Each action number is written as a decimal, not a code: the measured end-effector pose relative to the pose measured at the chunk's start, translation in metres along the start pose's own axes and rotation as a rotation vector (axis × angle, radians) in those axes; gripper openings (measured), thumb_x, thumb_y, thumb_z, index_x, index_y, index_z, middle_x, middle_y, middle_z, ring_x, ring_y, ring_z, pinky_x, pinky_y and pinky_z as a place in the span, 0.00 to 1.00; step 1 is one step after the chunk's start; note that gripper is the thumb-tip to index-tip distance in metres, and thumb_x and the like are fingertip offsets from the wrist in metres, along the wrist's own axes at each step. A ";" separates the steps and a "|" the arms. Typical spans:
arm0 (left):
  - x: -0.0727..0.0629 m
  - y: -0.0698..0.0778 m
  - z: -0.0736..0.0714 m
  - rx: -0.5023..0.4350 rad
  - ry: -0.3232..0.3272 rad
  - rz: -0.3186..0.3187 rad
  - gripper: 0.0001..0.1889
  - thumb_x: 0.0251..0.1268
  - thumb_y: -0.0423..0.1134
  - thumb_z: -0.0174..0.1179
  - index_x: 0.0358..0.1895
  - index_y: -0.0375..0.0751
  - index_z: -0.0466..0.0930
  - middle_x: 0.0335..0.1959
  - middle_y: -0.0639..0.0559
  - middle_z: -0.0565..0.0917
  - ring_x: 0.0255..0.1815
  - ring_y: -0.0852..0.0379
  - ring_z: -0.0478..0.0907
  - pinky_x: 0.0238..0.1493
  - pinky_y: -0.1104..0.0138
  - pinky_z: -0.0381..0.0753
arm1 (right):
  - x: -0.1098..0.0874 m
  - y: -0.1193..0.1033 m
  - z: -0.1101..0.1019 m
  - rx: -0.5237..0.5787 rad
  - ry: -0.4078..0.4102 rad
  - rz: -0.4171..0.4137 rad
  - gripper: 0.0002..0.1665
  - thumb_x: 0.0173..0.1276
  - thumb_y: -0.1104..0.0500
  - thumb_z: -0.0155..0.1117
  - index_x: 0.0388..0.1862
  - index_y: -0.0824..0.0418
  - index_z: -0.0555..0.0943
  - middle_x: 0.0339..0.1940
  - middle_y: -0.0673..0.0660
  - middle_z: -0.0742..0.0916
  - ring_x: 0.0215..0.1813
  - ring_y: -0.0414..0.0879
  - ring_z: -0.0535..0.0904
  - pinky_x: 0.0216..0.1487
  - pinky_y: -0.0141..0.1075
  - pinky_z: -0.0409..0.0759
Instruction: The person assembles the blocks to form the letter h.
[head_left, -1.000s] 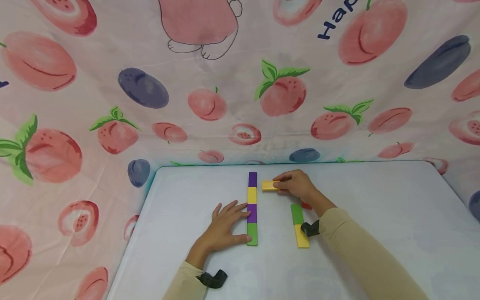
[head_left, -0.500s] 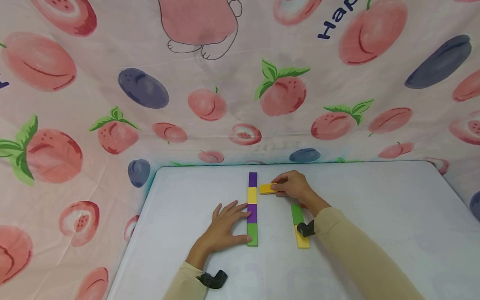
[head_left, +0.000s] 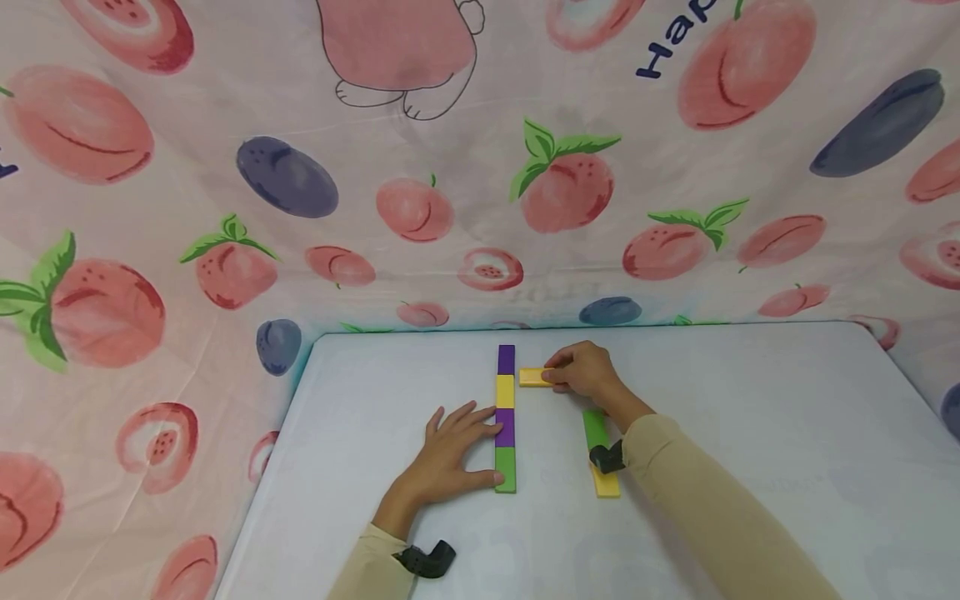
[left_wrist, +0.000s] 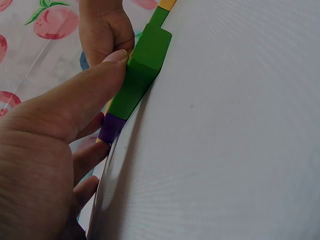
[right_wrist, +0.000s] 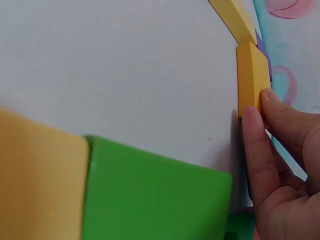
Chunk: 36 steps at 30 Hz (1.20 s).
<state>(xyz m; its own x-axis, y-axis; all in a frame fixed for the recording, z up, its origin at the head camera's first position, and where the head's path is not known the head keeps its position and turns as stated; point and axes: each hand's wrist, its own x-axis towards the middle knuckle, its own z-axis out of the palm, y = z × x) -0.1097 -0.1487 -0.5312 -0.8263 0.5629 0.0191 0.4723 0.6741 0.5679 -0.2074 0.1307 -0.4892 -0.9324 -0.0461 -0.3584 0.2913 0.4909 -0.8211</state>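
Observation:
A straight row of blocks runs away from me: a green block (head_left: 506, 471), a purple block (head_left: 506, 428), a yellow block (head_left: 505, 392) and a far purple block (head_left: 506, 360). My left hand (head_left: 450, 454) lies along its left side, fingers spread, its thumb touching the green block and fingertips the nearer purple one. Thumb and fingers of my right hand (head_left: 588, 371) pinch another yellow block (head_left: 532, 377), held crosswise just right of the row's yellow block. In the right wrist view, the pinched yellow block (right_wrist: 252, 75) appears close to or touching the row's yellow block (right_wrist: 235, 20).
Below the right forearm, a green block (head_left: 596, 427) and a yellow block (head_left: 604, 483) lie end to end, partly covered by the black wrist camera (head_left: 607, 457). A fruit-patterned cloth (head_left: 420, 150) rises behind the white table (head_left: 375, 358).
My right hand has moved slightly left and nearer, bringing the yellow block closer to the row. A red block seen earlier beside the right wrist is now hidden in the head view. My left hand stays.

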 end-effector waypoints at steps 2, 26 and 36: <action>0.000 -0.001 0.001 0.005 -0.005 -0.006 0.36 0.59 0.67 0.66 0.70 0.59 0.74 0.80 0.59 0.65 0.85 0.49 0.49 0.79 0.36 0.33 | 0.000 0.000 0.000 0.006 -0.013 -0.003 0.13 0.65 0.61 0.75 0.47 0.63 0.89 0.43 0.61 0.88 0.34 0.42 0.87 0.38 0.33 0.88; 0.000 0.000 0.000 0.011 -0.009 -0.015 0.36 0.60 0.67 0.65 0.71 0.60 0.73 0.80 0.61 0.63 0.85 0.51 0.48 0.80 0.37 0.33 | 0.013 0.012 -0.016 -0.047 -0.249 -0.078 0.21 0.69 0.60 0.71 0.60 0.62 0.84 0.38 0.57 0.85 0.35 0.44 0.83 0.42 0.31 0.85; 0.000 -0.002 0.002 0.006 -0.008 -0.014 0.36 0.60 0.67 0.66 0.71 0.60 0.74 0.80 0.61 0.64 0.85 0.52 0.48 0.80 0.39 0.32 | 0.014 0.011 -0.014 -0.162 -0.211 -0.099 0.19 0.69 0.57 0.71 0.58 0.59 0.86 0.37 0.55 0.84 0.33 0.43 0.82 0.40 0.32 0.83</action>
<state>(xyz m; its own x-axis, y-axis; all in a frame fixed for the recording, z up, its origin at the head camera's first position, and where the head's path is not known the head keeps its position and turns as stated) -0.1100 -0.1491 -0.5337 -0.8303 0.5573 0.0041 0.4624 0.6847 0.5634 -0.2198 0.1477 -0.4970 -0.8843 -0.2726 -0.3790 0.1476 0.6070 -0.7809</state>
